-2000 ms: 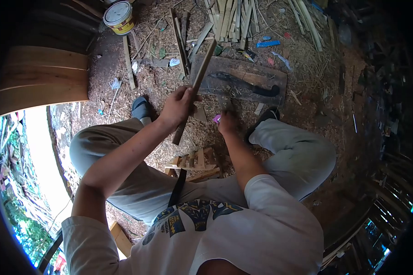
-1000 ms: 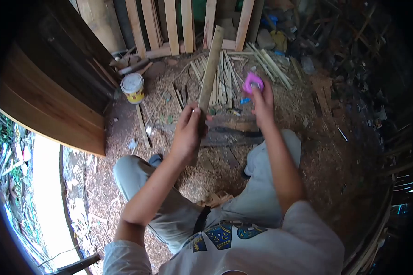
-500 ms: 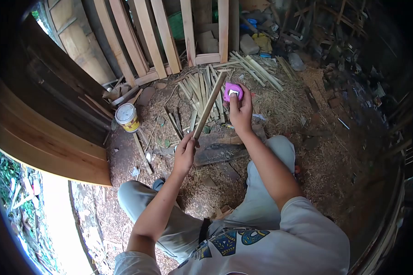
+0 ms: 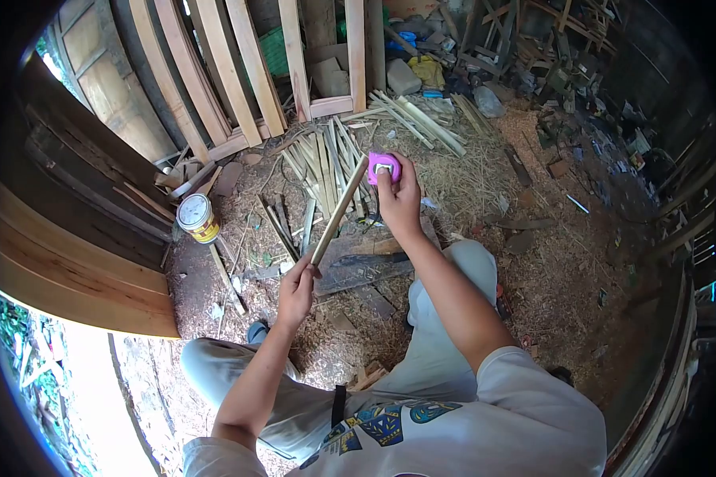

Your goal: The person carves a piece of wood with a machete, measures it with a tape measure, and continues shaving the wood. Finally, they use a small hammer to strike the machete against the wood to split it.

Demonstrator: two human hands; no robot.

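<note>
My left hand [image 4: 297,292] is closed around the lower end of a thin wooden strip [image 4: 340,211], which slants up and away to the right. In my right hand [image 4: 401,200] is a pink tape measure [image 4: 384,168], gripped with the thumb across its pale centre. The strip's far end comes right beside the left edge of the tape measure's case. No drawn-out blade shows. Below the strip, a dark, worn wooden board [image 4: 358,274] lies on the ground between my knees.
Loose wooden strips [image 4: 326,167] lie heaped beyond my hands. A white paint bucket [image 4: 197,217] stands at left. Long planks [image 4: 250,71] lean upright at the back. Clutter [image 4: 565,103] fills the far right, and wood shavings [image 4: 565,286] cover the ground.
The view has shifted, so the surroundings sit further left and lower. The strip's far end has dropped from above the tape measure to beside it. Both hands keep their hold.
</note>
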